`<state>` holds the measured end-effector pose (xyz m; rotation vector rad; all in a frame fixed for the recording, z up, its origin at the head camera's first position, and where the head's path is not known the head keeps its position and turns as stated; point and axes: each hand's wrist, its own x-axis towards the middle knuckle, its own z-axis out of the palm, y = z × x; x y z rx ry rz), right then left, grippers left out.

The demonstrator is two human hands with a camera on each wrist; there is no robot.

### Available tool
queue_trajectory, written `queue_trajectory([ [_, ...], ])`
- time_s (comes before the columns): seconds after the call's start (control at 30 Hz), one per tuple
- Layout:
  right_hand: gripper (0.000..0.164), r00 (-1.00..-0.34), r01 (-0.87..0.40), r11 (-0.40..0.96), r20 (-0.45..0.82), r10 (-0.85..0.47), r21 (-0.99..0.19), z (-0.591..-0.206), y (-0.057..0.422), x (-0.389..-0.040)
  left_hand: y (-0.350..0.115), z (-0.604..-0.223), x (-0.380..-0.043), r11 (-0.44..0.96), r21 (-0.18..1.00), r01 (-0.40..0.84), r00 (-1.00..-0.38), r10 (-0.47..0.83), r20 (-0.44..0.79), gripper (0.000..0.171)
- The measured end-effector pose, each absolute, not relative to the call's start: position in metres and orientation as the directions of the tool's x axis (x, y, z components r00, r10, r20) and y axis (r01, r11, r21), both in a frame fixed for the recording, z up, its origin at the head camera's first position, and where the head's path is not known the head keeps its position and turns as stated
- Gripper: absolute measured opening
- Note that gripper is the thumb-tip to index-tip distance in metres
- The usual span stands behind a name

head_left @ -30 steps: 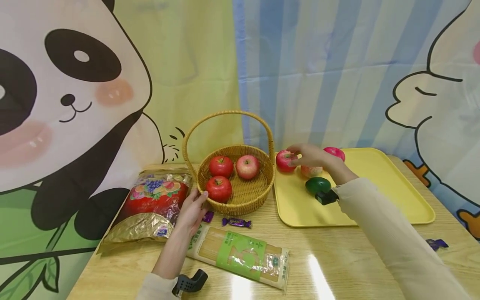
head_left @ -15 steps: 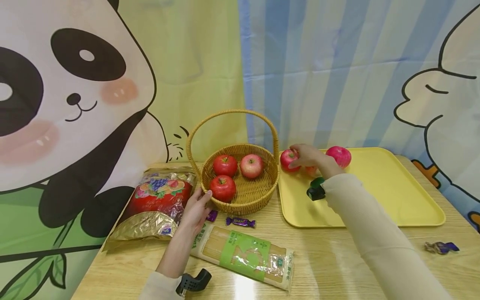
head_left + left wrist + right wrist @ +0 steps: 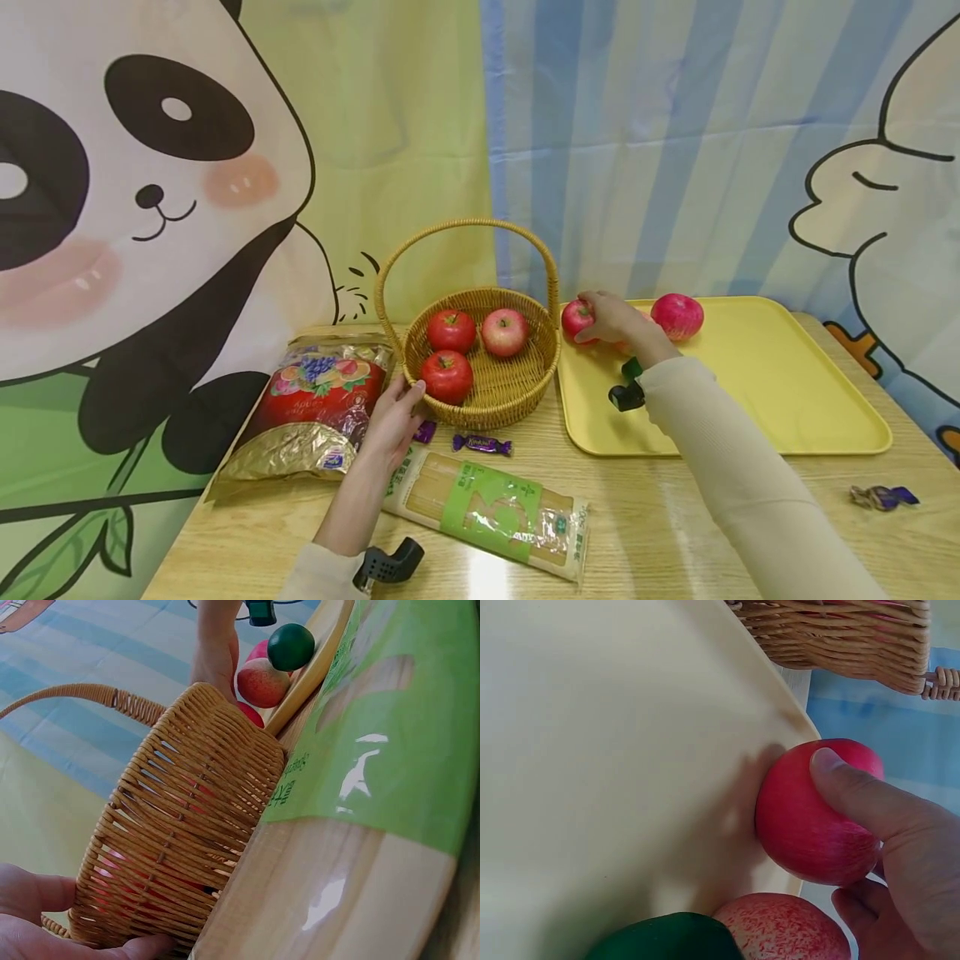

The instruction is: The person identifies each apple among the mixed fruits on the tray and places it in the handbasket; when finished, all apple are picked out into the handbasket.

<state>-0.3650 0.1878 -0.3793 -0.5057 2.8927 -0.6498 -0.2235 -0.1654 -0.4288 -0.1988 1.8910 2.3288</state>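
My left hand point(image 3: 392, 418) holds the front left rim of a wicker basket point(image 3: 506, 410), thumb at the rim and fingers against its side, as the left wrist view shows. Inside sit three apples: a red one point(image 3: 451, 332), another red one point(image 3: 446, 377) and a paler one point(image 3: 505, 332). At the back left corner of the yellow tray point(image 3: 780, 375), my right hand point(image 3: 617, 321) grips a pinkish-red apple point(image 3: 802, 817), with the thumb across its near side. Close by lie a speckled red fruit point(image 3: 784, 930) and a dark green fruit point(image 3: 667, 937), mostly hidden in the head view.
A pinkish-red fruit point(image 3: 677, 317) lies at the tray's back. Left of the basket leans a candy bag point(image 3: 322, 396). In front lie a wrapped purple candy point(image 3: 482, 443) and a noodle packet point(image 3: 487, 508). Another candy point(image 3: 885, 497) is at the right.
My right hand has closed around the apple at the tray's corner, having hovered over it before. The head view has shifted slightly. The left hand keeps its place on the basket.
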Motion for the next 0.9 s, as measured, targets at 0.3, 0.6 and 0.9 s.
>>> queue_trajectory([
  [0.3,0.082,-0.927,-0.325,0.852,-0.042,-0.374,-0.41,-0.372,0.19,-0.36,-0.164,-0.428,-0.224,-0.205,0.959,-0.196,-0.981,0.025,-0.195,0.064],
  [0.6,0.074,-0.87,-0.41,0.825,-0.103,-0.482,-0.389,-0.341,0.206,-0.35,-0.164,-0.429,-0.224,-0.194,0.964,-0.179,-0.984,0.013,-0.18,0.062],
  [0.9,0.076,-0.743,-0.413,0.777,-0.318,-0.589,-0.475,-0.3,0.215,-0.328,-0.165,-0.428,-0.223,-0.208,0.957,-0.202,-0.979,0.019,-0.202,0.064],
])
